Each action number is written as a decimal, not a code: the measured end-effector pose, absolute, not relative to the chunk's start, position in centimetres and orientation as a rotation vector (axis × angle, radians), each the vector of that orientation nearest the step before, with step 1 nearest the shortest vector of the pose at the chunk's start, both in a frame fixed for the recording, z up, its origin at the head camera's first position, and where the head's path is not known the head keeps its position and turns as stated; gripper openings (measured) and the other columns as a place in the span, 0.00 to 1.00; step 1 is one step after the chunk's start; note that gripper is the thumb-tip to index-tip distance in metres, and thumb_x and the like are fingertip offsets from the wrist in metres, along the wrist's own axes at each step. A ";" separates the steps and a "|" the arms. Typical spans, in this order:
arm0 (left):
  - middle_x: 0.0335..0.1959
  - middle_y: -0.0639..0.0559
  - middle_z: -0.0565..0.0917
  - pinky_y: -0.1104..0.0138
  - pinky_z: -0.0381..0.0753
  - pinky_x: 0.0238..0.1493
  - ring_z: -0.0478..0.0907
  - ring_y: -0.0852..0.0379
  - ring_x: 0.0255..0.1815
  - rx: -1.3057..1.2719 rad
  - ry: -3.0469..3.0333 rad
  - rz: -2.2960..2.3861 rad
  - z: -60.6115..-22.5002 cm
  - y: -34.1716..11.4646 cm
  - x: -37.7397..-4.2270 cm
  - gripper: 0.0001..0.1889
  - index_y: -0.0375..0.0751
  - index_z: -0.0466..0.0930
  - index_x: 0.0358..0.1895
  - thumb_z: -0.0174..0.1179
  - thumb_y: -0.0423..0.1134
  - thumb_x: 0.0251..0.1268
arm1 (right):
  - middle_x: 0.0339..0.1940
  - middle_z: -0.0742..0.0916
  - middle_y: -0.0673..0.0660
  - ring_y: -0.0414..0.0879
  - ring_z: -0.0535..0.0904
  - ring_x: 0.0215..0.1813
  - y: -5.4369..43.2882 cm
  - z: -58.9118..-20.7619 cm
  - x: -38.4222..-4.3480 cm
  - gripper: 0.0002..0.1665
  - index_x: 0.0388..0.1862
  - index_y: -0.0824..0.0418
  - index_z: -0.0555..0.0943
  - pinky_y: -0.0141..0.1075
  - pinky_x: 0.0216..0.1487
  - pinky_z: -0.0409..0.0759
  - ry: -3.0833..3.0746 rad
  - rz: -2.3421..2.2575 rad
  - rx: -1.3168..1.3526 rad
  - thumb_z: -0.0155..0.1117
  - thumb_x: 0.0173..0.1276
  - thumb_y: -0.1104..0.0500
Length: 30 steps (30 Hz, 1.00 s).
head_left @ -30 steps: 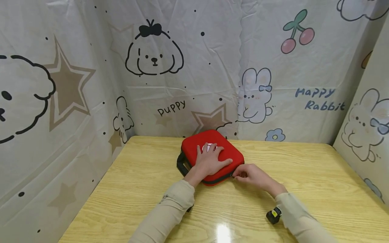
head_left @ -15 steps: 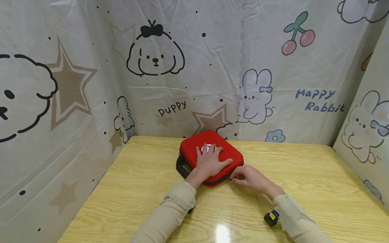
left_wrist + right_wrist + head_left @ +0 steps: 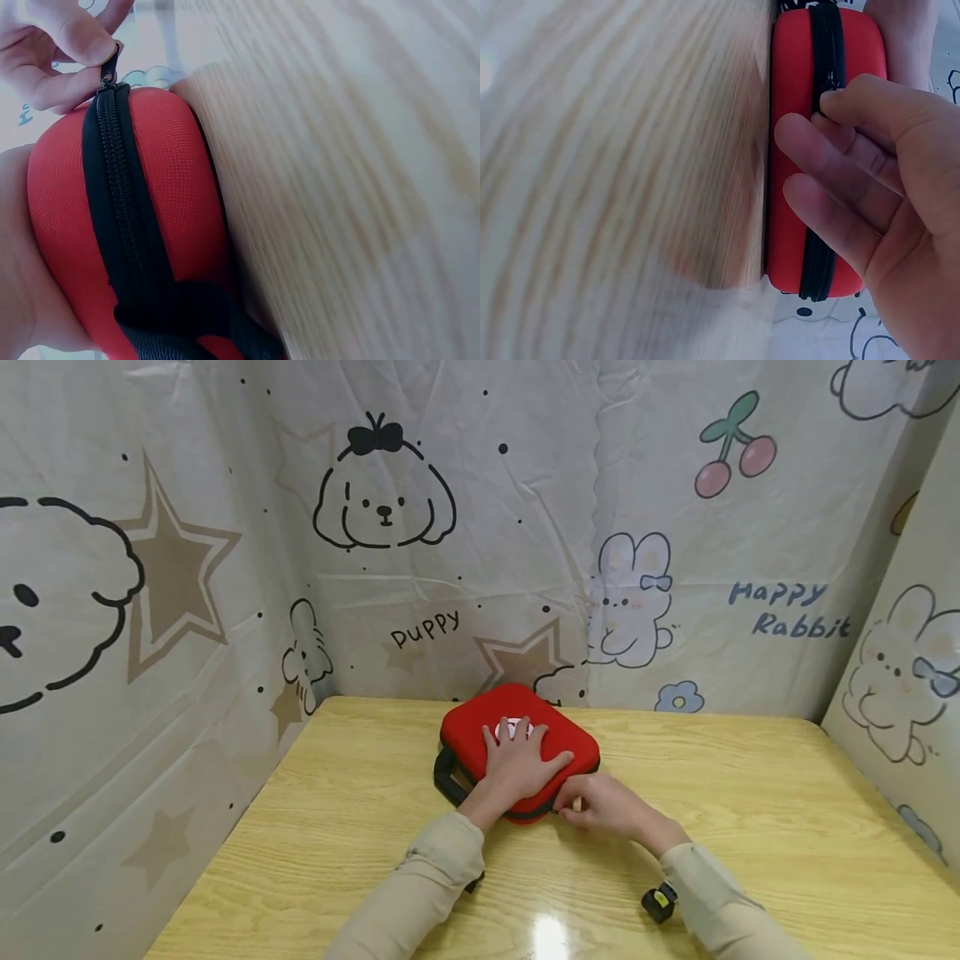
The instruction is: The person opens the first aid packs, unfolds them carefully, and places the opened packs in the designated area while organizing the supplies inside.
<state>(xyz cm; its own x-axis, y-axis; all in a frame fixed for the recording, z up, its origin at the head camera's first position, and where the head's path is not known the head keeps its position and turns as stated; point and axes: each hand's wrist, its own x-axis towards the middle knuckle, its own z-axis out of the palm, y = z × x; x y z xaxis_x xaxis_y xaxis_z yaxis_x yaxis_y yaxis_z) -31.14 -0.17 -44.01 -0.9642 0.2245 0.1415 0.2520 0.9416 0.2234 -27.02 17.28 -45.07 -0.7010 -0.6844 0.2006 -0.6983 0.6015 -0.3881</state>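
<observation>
A red zip-up case (image 3: pixel 468 727) with a white oval mark on its lid lies flat on the table. My left hand (image 3: pixel 519 766) rests on the lid with its fingers spread, partly covering the mark. At the case's near right edge, my right hand (image 3: pixel 603 806) pinches the black zipper pull (image 3: pixel 110 66) between thumb and forefinger. In the left wrist view the black zipper (image 3: pixel 124 195) runs along the side, its teeth meshed on the stretch between pull and handle. The right hand's other fingers lie loosely curled beside the case. A black carry handle (image 3: pixel 447 779) sticks out on the left.
The case stands near the back of a wood-grain table (image 3: pixel 337 843). A cloth printed with cartoon animals (image 3: pixel 378 510) hangs behind and at both sides. Black wrist cameras, such as the right one (image 3: pixel 658 903), sit under the sleeves.
My right hand has slid leftward and nearer along the case's edge with the zipper pull. The case has shifted slightly left; the left hand stays spread on its lid.
</observation>
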 end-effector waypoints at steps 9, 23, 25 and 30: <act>0.71 0.51 0.68 0.37 0.47 0.75 0.57 0.45 0.75 -0.527 -2.951 -0.402 -44.5 -1.8 -30.5 0.32 0.58 0.71 0.69 0.47 0.68 0.68 | 0.31 0.83 0.39 0.35 0.76 0.33 19.0 -45.7 -27.3 0.04 0.34 0.51 0.84 0.30 0.37 0.77 -2.837 0.717 1.079 0.69 0.64 0.61; 0.73 0.53 0.67 0.43 0.50 0.77 0.57 0.48 0.76 -0.786 -2.948 -0.353 -44.3 -4.6 -31.2 0.34 0.59 0.69 0.71 0.48 0.69 0.67 | 0.28 0.83 0.44 0.32 0.73 0.23 23.1 -45.9 -28.7 0.04 0.36 0.55 0.85 0.29 0.29 0.74 -2.870 0.816 0.821 0.66 0.64 0.63; 0.74 0.54 0.65 0.44 0.50 0.77 0.57 0.48 0.76 -0.808 -2.957 -0.341 -44.1 -4.9 -31.3 0.34 0.59 0.67 0.72 0.48 0.69 0.66 | 0.28 0.83 0.45 0.33 0.73 0.22 23.5 -45.9 -29.1 0.04 0.36 0.55 0.85 0.30 0.29 0.74 -2.880 0.815 0.763 0.66 0.64 0.63; 0.78 0.55 0.59 0.47 0.47 0.79 0.54 0.48 0.78 -0.882 -2.981 -0.284 -44.0 -5.4 -31.5 0.38 0.61 0.62 0.75 0.45 0.72 0.66 | 0.31 0.84 0.47 0.37 0.75 0.25 24.4 -45.7 -30.0 0.04 0.37 0.55 0.85 0.33 0.33 0.74 -2.914 0.740 0.632 0.66 0.65 0.62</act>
<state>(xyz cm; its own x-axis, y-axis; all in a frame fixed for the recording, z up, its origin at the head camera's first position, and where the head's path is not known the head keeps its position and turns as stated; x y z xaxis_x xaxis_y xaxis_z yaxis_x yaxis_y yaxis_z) -31.51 -5.38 -44.05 -0.8401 0.5379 0.0699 0.5414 0.8238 0.1682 -29.96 24.36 -45.65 -0.9130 -0.3731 0.1652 -0.4067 0.7996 -0.4419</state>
